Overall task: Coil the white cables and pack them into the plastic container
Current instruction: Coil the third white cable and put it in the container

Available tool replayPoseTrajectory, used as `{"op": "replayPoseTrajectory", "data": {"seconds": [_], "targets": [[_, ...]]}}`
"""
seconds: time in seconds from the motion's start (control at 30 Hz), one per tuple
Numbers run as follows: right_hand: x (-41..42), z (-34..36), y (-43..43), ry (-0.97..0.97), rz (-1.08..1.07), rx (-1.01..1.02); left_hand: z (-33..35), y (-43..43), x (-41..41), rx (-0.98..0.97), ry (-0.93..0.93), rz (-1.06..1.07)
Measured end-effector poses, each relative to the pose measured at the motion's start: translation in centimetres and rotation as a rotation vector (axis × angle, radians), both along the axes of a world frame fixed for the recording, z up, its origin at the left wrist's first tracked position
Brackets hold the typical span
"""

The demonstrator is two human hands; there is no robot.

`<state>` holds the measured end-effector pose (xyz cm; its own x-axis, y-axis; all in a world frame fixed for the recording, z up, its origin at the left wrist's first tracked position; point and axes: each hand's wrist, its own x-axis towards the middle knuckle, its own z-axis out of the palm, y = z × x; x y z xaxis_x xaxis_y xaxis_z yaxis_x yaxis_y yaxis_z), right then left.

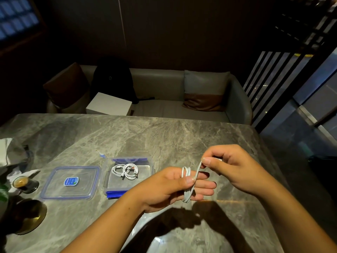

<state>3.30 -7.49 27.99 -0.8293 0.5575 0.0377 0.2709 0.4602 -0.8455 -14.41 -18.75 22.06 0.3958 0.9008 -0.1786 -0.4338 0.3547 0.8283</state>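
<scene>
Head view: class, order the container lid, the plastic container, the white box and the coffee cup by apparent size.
1. The lid and the plastic container look alike, so tied.
2. The white box, though it sits farther off, so unsure.
3. The coffee cup, smallest.

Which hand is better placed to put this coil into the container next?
Left. The left hand carries the coil round its fingers, next to the open container; the right hand only pinches the loose end.

One wide-angle camera (worn on the head) looks forward and down across the bench (155,136). The left hand (164,187) and right hand (235,167) sit close under the lens, and the sofa (164,86) lies beyond the far edge.
</scene>
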Motion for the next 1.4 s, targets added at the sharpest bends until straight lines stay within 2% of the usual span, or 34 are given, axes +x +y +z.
{"op": "replayPoseTrajectory", "data": {"seconds": [0.13,0.3,0.4,0.57,0.7,0.93,1.0,1.2,1.4], "targets": [[-0.3,-0.3,0.3,0.006,0.031,0.019,0.2,-0.2,-0.1,0.013,-0.022,-0.048],[-1.8,-2.0,-0.6,0.116,0.055,-0.204,0.6,-0.6,0.1,0.109,-0.047,-0.133],[-2.5,-3.1,-1.4,0.186,-0.015,-0.314,0.8,-0.8,-0.1,0.128,-0.054,-0.116],[-3.1,-4.6,-2.6,0.235,-0.089,-0.472,0.7,-0.9,-0.7,-0.022,-0.181,-0.158],[-3.3,-4.9,-3.3,0.245,-0.106,-0.592,0.3,-1.0,-0.4,-0.066,-0.241,-0.146],[-3.0,-5.7,-2.5,0.181,-0.136,-0.453,-0.7,-1.2,0.6,-0.063,-0.244,-0.014],[-2.8,-5.9,-2.2,0.187,-0.113,-0.467,-1.2,-1.3,0.9,-0.058,-0.231,0.039],[-2.7,-7.2,-2.3,0.226,-0.146,-0.439,-2.0,-1.4,1.5,-0.105,-0.18,0.325],[-3.5,-8.2,-3.1,0.307,-0.324,-0.363,-1.9,-0.9,3.4,-0.165,-0.075,0.649]]}}
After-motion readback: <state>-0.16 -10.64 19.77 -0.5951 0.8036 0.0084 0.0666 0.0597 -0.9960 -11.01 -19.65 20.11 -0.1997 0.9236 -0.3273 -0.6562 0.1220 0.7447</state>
